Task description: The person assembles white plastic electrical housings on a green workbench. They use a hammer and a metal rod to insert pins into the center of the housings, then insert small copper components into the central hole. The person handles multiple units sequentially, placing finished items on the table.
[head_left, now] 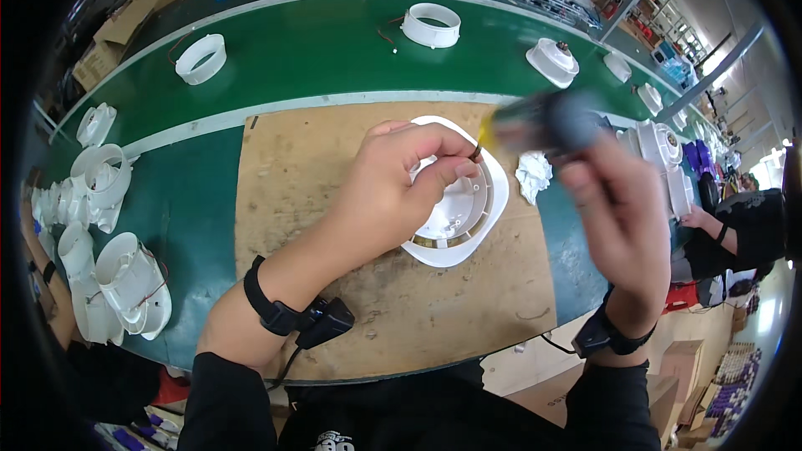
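Note:
A white oval plastic housing (499, 192) with a round hollow in its middle lies on the brown board in front of me. Over its upper edge my left hand (397, 175) is closed, thumb and forefinger pinching a small dark piece (476, 153) too tiny to name. To the right, my right hand (614, 200) is raised and smeared by motion. It grips a dark grey tool (555, 121) with a yellow front end, whose kind the blur hides. That yellow end is close to my left fingertips; whether it touches the small piece I cannot tell.
Under the housing is a worn brown board (334, 301). Crumpled white paper (533, 175) lies beside it. White housings (134, 284) stand stacked at the left, more (664, 150) at the right. White rings (431, 27) rest on the green belt (292, 42). Other people work at both sides.

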Demonstrator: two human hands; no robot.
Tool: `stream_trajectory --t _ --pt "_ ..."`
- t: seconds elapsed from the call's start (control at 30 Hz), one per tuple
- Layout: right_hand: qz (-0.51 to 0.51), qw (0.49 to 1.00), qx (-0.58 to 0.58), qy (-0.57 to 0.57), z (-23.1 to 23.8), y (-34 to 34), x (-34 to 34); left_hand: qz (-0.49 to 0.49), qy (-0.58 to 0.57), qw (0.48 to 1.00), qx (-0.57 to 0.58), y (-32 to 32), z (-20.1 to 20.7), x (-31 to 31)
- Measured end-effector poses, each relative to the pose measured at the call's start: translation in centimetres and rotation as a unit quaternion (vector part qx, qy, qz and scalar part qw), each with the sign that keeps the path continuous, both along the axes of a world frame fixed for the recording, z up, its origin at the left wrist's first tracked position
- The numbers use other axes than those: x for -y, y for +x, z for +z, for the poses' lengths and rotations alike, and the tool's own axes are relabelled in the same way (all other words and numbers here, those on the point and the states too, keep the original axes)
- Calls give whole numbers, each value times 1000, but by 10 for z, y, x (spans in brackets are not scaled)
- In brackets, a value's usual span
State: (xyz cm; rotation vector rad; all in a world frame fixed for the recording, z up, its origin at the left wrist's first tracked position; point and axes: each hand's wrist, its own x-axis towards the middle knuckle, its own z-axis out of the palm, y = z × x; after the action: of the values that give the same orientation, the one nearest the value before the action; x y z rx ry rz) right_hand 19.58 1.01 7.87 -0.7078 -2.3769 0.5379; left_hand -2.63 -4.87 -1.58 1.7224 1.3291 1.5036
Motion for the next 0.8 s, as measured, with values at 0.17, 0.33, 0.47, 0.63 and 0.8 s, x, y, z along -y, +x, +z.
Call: stream_trajectory --t 0.17,0.33,0.47,0.63,0.8 --pt "-33 988 -148 -6 2 1 9 9 10 1000 -1 5 0 0" --pt "-7 982 185 36 -3 -2 3 47 26 988 -143 -1 -15 3" --pt "-35 993 -74 -83 -6 -1 11 -15 -134 982 129 -3 1 6" --pt "-111 980 -96 -133 -40 9 -35 -43 88 975 202 -21 30 26" --pt "-248 968 38 -9 -130 37 -105 75 100 992 32 -57 51 29"
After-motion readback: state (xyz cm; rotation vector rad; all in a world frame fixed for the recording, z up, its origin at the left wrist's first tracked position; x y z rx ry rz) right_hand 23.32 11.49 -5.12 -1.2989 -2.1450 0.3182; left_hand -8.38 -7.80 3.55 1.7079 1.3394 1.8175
